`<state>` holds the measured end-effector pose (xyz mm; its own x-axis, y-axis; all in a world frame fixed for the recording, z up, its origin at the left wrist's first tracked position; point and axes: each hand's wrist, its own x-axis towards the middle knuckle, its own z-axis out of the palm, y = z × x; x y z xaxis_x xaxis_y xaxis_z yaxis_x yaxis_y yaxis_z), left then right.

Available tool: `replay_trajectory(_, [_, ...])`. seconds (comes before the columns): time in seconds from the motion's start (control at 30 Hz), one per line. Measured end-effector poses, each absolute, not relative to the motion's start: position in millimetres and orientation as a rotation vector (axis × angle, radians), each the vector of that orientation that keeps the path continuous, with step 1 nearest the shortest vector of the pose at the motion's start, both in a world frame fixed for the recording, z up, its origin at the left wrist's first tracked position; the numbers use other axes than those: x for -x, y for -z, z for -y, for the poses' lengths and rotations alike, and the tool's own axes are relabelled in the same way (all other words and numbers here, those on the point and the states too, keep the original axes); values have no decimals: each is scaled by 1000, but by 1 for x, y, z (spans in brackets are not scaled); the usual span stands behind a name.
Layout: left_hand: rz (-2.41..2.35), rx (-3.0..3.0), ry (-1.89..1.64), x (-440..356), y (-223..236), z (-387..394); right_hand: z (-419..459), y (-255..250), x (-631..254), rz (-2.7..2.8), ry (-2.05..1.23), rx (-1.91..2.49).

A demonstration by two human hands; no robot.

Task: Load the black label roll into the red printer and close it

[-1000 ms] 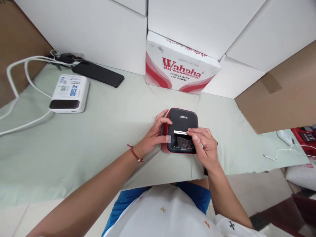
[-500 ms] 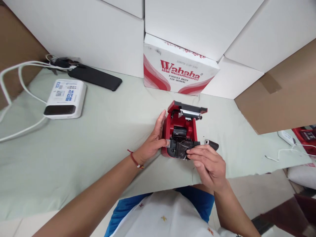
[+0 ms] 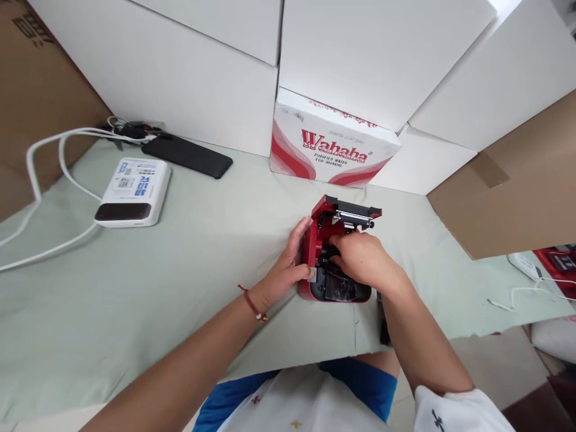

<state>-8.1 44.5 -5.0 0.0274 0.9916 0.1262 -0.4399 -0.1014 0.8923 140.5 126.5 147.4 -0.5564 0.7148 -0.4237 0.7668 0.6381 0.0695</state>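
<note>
A small red label printer (image 3: pixel 306 292) stands on the cloth with its lid (image 3: pixel 353 207) raised. My left hand (image 3: pixel 288 264) grips its left side, the thumb on a grey tab at the front and the fingers along the outer wall. Inside the printer, my right hand (image 3: pixel 365 258) has thumb and forefinger at a black ribbon roll (image 3: pixel 330 252); the other fingertips are hidden. Shiny black ribbon film (image 3: pixel 341 288) lies over the printer's front part. Partly behind my right forearm, a dark strip-like thing (image 3: pixel 384 324) lies near the table edge.
White boxes (image 3: pixel 211 78) and a Wahaha carton (image 3: pixel 330 147) wall off the back. At left are a white cabled device (image 3: pixel 135 189) and a black phone-like slab (image 3: pixel 189 156). A brown carton (image 3: pixel 508 198) stands at right, a white cable (image 3: pixel 513 294) near it.
My right hand has moved from the film at the printer's front edge into the compartment. My left hand keeps its hold. The small roll beside the printer is now hidden. The view has shifted slightly.
</note>
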Motion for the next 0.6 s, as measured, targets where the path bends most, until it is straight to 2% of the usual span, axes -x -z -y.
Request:
replay_trajectory(0.1, [-776,-963,-1442,8,2,-45,-117,-165,-172,-2546,327,-1188])
replay_trajectory(0.2, [-772,-954,-1434,8,-1,-45,-109,-192,-231,-2795,675,-1251])
replay_trajectory(0.3, [-752,-944,-1444,8,-1,-47,-110,-206,-288,-2744,749,-1468])
replay_trajectory(0.4, [-735,-920,-1445,7,2,-49,-117,-186,-312,-2545,728,-1544])
replay_trajectory(0.6, [-726,-960,-1470,7,5,-52,-123,-119,-296,-2437,717,-1583])
